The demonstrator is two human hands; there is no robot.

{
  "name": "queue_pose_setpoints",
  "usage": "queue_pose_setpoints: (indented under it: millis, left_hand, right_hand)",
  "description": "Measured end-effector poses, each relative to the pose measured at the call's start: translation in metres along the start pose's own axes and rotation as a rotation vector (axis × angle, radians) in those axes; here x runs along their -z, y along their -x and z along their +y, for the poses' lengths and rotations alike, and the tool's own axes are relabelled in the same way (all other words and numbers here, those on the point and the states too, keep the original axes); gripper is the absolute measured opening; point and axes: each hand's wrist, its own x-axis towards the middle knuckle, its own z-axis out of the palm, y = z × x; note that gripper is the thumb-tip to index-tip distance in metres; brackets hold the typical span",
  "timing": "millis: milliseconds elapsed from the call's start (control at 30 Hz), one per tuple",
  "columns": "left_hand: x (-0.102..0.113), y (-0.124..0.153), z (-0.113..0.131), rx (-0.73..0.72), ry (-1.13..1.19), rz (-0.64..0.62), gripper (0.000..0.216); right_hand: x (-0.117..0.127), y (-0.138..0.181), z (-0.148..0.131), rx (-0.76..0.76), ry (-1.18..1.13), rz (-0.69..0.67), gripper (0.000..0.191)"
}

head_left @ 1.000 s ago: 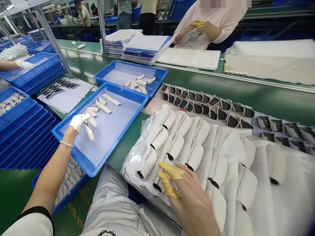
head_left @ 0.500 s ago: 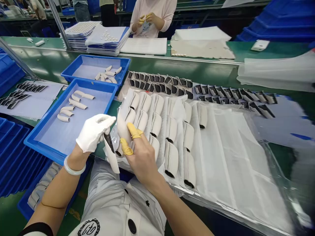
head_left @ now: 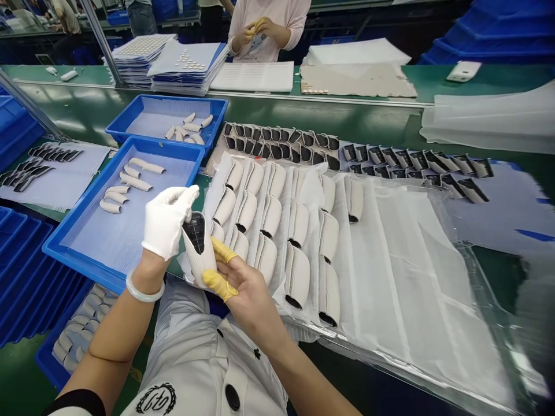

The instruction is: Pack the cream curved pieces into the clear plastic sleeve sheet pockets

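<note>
My left hand (head_left: 165, 222), in a white glove, pinches the upper end of a cream ribbed shell (head_left: 202, 261) with a black gridded inside. Yellow finger cots cover the thumb and a finger of my right hand (head_left: 236, 274), which grips the same shell lower down, from its right side. The shell is tilted, its black opening facing up toward me. Just right of my hands, rows of similar cream shells (head_left: 297, 276) lie in the folds of a white sheet (head_left: 390, 277). The tips of my left fingers are partly hidden by the glove's folds.
A blue tray (head_left: 65, 242) with several slim curved cream pieces (head_left: 135, 182) stands left; another blue tray (head_left: 117, 130) sits behind it. Black-lined pieces (head_left: 277, 151) line the back of the table. Opposite, a person in a pink top (head_left: 269, 29) works beside stacked sheets (head_left: 186, 81).
The black-lined shell has turned so its opening faces up. My right hand, earlier around a smooth curved cream piece, now grips this shell. My left hand has moved slightly up.
</note>
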Motion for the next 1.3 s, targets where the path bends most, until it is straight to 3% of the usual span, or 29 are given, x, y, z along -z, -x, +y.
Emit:
queue_pose_setpoints:
  millis: [167,267,333,400,500,567,867,1033,1167,1300]
  left_hand:
    - [0.002,0.009,-0.002,-0.11,-0.099,0.006,0.034]
    - [0.009,0.023,-0.006,-0.114,-0.176,-0.21,0.076]
    - [0.012,0.031,-0.007,-0.109,-0.192,-0.34,0.09]
    - [0.013,0.036,-0.008,-0.136,-0.166,-0.329,0.076]
    - [0.011,0.036,-0.007,-0.184,-0.089,-0.23,0.037]
    - [0.008,0.035,-0.007,-0.205,-0.065,-0.197,0.028]
    - [0.007,0.039,-0.011,-0.24,-0.092,-0.155,0.022]
    - [0.009,0.036,-0.01,-0.333,-0.091,-0.162,0.024]
    - [0.01,0.031,-0.005,-0.375,-0.056,-0.248,0.011]
    - [0.011,0.027,0.005,-0.29,-0.091,-0.313,0.012]
  right_hand:
    - [0.007,0.002,-0.004,0.014,-0.086,0.033,0.058]
    - [0.011,0.004,-0.011,0.042,-0.104,0.086,0.055]
    - [0.013,0.007,-0.014,0.061,-0.11,0.073,0.054]
    - [0.014,0.01,-0.016,0.067,-0.115,0.043,0.052]
    - [0.013,0.016,-0.017,0.035,-0.106,0.028,0.052]
    - [0.011,0.019,-0.017,0.013,-0.112,0.025,0.053]
    - [0.012,0.023,-0.019,0.054,-0.197,-0.033,0.047]
    - [0.014,0.023,-0.022,-0.123,-0.474,-0.157,0.029]
    - [0.012,0.019,-0.018,-0.304,-0.697,-0.241,0.029]
    - [0.013,0.018,-0.011,-0.291,-0.539,-0.254,0.042]
